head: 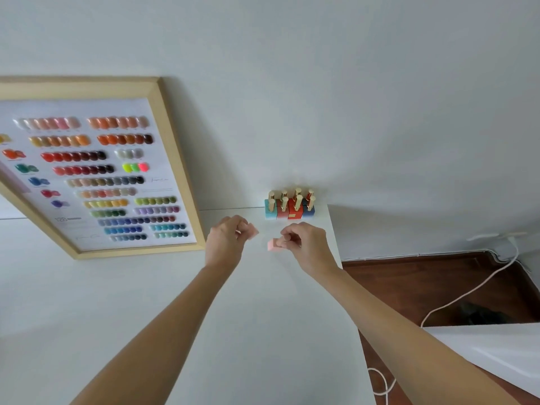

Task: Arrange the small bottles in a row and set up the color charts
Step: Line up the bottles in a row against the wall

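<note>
Several small square bottles (290, 206) with gold caps, blue, red and dark blue, stand bunched against the wall at the table's far right corner. In front of them my left hand (226, 241) is shut on a small pink bottle (253, 231). My right hand (304, 244) is shut on another pink bottle (274, 244), held just above the white table (263, 317). A wood-framed color chart (96, 176) with rows of nail swatches leans against the wall at the left.
The table's right edge runs close past my right arm, and below it lies a brown floor (409, 287) with a white cable (467, 290). A second white surface (496, 352) juts in at the lower right.
</note>
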A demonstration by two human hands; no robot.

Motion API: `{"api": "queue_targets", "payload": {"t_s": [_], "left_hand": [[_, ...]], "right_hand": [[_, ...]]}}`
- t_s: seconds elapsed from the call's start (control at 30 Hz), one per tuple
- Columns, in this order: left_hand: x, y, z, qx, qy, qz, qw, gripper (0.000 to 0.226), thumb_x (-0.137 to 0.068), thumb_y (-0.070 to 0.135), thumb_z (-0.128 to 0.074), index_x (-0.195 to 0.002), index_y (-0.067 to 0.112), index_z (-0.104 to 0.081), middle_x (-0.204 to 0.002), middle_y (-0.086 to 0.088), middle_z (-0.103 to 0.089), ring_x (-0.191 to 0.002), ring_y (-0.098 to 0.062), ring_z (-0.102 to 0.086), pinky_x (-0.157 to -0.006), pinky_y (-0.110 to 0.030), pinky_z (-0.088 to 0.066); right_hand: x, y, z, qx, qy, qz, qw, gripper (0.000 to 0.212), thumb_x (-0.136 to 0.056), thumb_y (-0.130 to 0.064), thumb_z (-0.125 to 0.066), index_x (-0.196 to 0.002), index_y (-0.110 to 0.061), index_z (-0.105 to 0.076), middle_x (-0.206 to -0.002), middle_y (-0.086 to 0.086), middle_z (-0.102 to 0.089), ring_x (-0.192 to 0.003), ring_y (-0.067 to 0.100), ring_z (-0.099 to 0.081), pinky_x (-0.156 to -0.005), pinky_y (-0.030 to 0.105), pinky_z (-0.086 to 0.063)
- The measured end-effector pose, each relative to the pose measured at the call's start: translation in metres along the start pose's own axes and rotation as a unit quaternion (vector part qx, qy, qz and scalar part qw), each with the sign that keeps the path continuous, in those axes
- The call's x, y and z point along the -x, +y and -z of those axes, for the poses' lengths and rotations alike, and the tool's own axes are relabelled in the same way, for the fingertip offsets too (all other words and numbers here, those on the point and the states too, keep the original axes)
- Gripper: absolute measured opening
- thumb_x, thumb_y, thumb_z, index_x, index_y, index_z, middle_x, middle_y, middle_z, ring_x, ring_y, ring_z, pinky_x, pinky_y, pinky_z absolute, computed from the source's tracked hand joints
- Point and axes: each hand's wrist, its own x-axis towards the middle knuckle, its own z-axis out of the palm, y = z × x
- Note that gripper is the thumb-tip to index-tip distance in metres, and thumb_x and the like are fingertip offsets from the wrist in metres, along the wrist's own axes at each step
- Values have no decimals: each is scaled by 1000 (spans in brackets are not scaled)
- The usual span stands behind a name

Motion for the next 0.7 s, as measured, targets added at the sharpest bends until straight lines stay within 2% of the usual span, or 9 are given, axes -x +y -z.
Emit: {"api": "queue_targets", "payload": {"t_s": [0.23,0.4,0.53,0.7], "left_hand": [[-57,-8,-13,-8,-23,16,1000,8,-85,11,-68,-92,7,-69,-88,-7,-71,-79,-24,-65,-68,-30,-54],[-75,-15,-23,-10,-58,25,998,4,-86,8,-64,-85,9,-67,-90,-2,-70,-80,-21,-65,-71,-38,-57],[-83,-15,-27,-40,-80,33,995,12,-87,7,-60,-80,15,-66,-87,2,-69,-80,-22,-64,-71,-34,-56],[-89,-15,-31,-22,-91,42,995,16,-87,6,-59,-76,17,-61,-85,-2,-71,-79,-23,-66,-75,-37,-57]], "right_hand": [[-42,-1,-29,-12,24,13,1000,11,-77,-2,-71,-88,-5,-69,-83,7,-71,-76,18,-64,-73,33,-56],[-59,3,-46,4,25,21,999,11,-78,5,-66,-85,-3,-68,-81,10,-71,-75,22,-65,-70,36,-55],[-68,4,-54,21,20,37,999,11,-78,5,-64,-84,-4,-68,-81,9,-70,-75,21,-64,-68,32,-54],[-77,2,-59,44,12,51,998,6,-81,2,-61,-81,-2,-66,-78,11,-68,-72,23,-61,-65,38,-52]]}}
